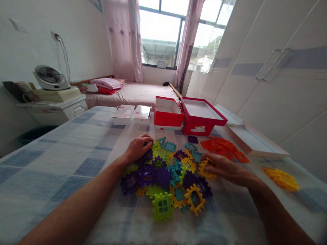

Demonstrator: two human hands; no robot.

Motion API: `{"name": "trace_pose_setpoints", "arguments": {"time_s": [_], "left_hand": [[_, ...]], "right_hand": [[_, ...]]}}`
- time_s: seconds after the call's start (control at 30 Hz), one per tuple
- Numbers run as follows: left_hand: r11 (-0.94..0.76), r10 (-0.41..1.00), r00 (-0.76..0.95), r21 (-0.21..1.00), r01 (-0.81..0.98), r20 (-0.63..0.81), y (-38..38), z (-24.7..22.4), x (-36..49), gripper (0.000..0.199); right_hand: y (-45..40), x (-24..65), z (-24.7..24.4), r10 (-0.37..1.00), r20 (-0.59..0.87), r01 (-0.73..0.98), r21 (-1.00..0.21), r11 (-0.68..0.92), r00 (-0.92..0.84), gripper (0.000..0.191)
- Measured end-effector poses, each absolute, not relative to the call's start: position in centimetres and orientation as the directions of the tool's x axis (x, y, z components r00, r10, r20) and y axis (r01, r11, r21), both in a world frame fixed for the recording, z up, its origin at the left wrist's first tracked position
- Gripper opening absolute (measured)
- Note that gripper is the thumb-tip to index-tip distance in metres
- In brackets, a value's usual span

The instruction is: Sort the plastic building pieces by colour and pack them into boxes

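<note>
Plastic notched tiles in green, purple, teal and yellow lie in a mixed pile [163, 177] on the checked cloth. My left hand [139, 147] rests at the pile's far left edge, its fingers bent over purple and green pieces; what its fingertips hold, if anything, is hidden. At the right side of the pile, my right hand [223, 166] grips a yellow tile [206, 168] between thumb and fingers. Behind that hand lies a heap of orange-red pieces [222, 148]. A smaller heap of yellow pieces [281, 178] sits farther right.
Beyond the pile stand two small white boxes [124, 115], a red box [167, 117] and a larger dark red box [201, 129]. An open shallow box [258, 139] lies at the right. A fan [51, 76] stands on a cabinet at the far left.
</note>
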State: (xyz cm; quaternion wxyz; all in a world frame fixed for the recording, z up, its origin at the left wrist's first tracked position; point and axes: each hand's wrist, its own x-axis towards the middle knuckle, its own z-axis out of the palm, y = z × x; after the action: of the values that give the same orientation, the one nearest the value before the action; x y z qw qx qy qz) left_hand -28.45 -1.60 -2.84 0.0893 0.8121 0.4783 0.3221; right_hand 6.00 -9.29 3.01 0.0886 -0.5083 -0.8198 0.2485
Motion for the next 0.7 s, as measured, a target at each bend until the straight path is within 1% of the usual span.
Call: {"name": "trace_pose_setpoints", "arguments": {"time_s": [0.07, 0.13, 0.2, 0.27, 0.37, 0.47, 0.57, 0.7], "left_hand": [[-0.524, 0.836, 0.333, 0.455, 0.72, 0.436, -1.6, -2.9, -28.5, 0.025], [-0.522, 0.837, 0.331, 0.455, 0.721, 0.435, -1.5, -2.9, -28.4, 0.026], [-0.523, 0.836, 0.331, 0.453, 0.722, 0.437, -1.5, -2.9, -28.4, 0.026], [-0.523, 0.836, 0.33, 0.451, 0.724, 0.439, -1.5, -2.9, -28.4, 0.026], [-0.524, 0.835, 0.332, 0.45, 0.723, 0.439, -1.5, -2.9, -28.4, 0.026], [-0.526, 0.834, 0.333, 0.454, 0.72, 0.44, -1.5, -2.9, -28.4, 0.027], [-0.526, 0.835, 0.331, 0.461, 0.715, 0.44, -1.5, -2.9, -28.4, 0.026], [-0.528, 0.834, 0.336, 0.456, 0.716, 0.437, -1.6, -2.8, -28.4, 0.027]], "right_hand": [[-9.1, 5.4, 3.6, 0.867, -0.05, 0.755, -0.518, 0.403, -0.496, 0.018], [-8.7, 4.4, 4.0, 0.829, 0.008, 0.707, -0.518, 0.482, -0.56, 0.013], [-8.2, 3.3, 4.4, 0.764, 0.03, 0.647, -0.509, 0.567, -0.645, 0.016], [-7.6, 2.5, 4.5, 0.706, 0.022, 0.605, -0.495, 0.623, -0.708, 0.021], [-7.0, 1.9, 4.4, 0.69, -0.043, 0.626, -0.466, 0.625, -0.722, 0.028], [-6.6, 2.0, 4.2, 0.705, -0.08, 0.657, -0.451, 0.605, -0.705, 0.027], [-6.7, 2.3, 4.0, 0.713, -0.048, 0.649, -0.461, 0.606, -0.7, 0.023], [-7.1, 2.8, 3.5, 0.763, 0.04, 0.617, -0.561, 0.551, -0.645, 0.022]]}}
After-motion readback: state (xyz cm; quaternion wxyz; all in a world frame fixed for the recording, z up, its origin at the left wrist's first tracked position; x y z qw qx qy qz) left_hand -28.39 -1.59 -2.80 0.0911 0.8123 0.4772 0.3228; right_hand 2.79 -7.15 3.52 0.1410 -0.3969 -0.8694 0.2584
